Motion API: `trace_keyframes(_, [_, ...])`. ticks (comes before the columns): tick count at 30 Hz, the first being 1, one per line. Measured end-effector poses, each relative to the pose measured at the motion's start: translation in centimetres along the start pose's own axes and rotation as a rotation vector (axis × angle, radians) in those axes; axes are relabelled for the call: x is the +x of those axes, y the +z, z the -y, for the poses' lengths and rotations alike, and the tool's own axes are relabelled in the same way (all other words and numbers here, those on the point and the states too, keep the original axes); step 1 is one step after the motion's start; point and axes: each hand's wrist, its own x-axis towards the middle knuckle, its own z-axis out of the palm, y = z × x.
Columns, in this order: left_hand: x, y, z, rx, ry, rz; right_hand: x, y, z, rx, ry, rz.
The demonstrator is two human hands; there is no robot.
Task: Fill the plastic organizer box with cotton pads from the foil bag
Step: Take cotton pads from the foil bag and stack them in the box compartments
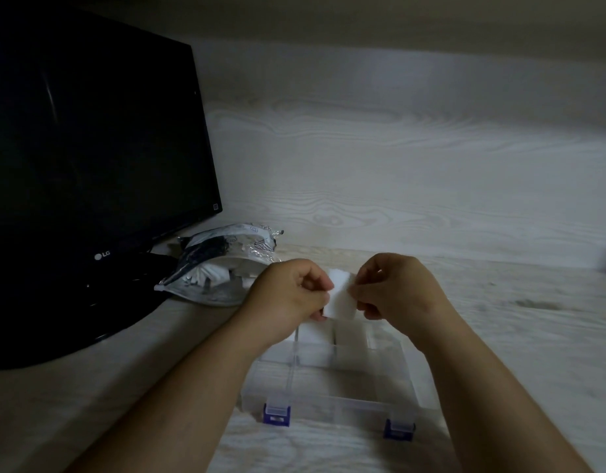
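One head-worn wide-angle view, looking forward and down along the person's forearms onto a pale desk (499, 322). Close range: left hand (291, 297) and right hand (393, 288) pinch a cotton pad (341, 297) at frame centre, organizer box (329, 402) just below, at the near edge. Monitor (90, 148) fills far left, foil bag (219, 264) beside it. Wood-grain back panel (397, 148) takes the far upper half.

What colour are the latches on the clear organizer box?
Dark blue latches with whitish tops, on the clear plastic organizer box; head view.
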Motion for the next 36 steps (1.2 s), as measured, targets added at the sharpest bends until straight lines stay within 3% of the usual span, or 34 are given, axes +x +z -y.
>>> trace_keyframes(6, [-0.2,0.2,0.0,0.344,0.041,0.136,0.0,-0.4,0.3,-0.189,0.074,0.082])
trace_keyframes(17, [-0.4,0.6,0.5,0.591,0.039,0.338,-0.1,0.1,0.3,-0.367,0.200,0.298])
trace_keyframes(21, [-0.3,0.7,0.7,0.714,0.119,0.396,0.2,0.5,0.2,-0.497,0.203,0.351])
trace_keyframes(31, [-0.2,0.2,0.5,0.694,0.156,0.476,0.2,0.3,-0.5,-0.598,0.155,0.365])
trace_keyframes(36, [-0.5,0.2,0.4,0.802,0.163,0.488,0.2,0.6,-0.3,-0.654,0.138,0.389])
